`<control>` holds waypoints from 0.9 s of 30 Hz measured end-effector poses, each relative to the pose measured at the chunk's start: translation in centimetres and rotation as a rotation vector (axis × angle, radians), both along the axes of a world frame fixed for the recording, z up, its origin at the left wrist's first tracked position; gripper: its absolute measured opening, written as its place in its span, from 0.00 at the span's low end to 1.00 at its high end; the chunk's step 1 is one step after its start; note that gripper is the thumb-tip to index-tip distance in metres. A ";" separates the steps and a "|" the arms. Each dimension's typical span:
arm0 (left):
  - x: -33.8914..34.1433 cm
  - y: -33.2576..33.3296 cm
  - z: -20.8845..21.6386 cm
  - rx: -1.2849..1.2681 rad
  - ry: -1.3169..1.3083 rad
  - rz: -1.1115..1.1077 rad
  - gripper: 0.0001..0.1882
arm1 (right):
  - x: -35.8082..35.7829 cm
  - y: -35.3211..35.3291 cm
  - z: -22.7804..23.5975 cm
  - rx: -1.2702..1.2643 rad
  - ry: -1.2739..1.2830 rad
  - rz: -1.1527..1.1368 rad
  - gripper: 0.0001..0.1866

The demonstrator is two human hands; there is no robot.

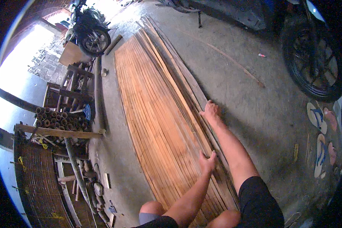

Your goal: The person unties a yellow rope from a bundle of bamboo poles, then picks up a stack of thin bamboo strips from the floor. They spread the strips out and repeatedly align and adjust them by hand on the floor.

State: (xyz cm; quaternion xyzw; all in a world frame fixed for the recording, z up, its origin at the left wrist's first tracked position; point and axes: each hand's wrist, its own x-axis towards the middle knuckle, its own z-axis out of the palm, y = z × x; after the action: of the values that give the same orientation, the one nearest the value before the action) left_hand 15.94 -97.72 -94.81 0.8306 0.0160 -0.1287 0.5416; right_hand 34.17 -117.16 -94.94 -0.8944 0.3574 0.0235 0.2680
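A long panel of flattened bamboo slats lies on the floor before me, running from my knees toward the far doorway. Along its right side are loose, narrower bamboo slats, some darker and raised at the edge. My left hand grips a slat near the panel's right side, thumb and forefinger showing on either side of it. Farther up, my right hand is closed over the outermost dark slat, with its thumb on the inner side. Part of the fingers of both hands is hidden by the slats and palms.
A parked motorcycle stands at the far left, and another wheel at the far right. Stacked bamboo tubes and wooden frames line the left. Flip-flops lie at right. A thin strip rests on the concrete floor.
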 end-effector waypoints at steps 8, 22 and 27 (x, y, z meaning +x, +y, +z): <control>0.2 0.3 0.3 0.091 0.051 -0.025 0.33 | 1.0 0.6 -0.8 0.021 0.022 0.010 0.45; -0.2 0.1 -1.4 0.031 0.057 0.021 0.29 | -11.2 -25.8 0.6 -0.195 -0.231 -0.233 0.21; -0.2 0.0 -0.6 0.000 0.109 0.026 0.28 | -15.4 -28.7 1.8 -0.250 -0.287 -0.406 0.24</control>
State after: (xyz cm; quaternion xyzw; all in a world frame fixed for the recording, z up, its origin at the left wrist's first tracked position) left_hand 15.72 -97.73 -95.38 0.8222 0.0562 -0.1667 0.5414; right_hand 18.76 -145.85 -93.15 -0.8247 0.4878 -0.2018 0.2028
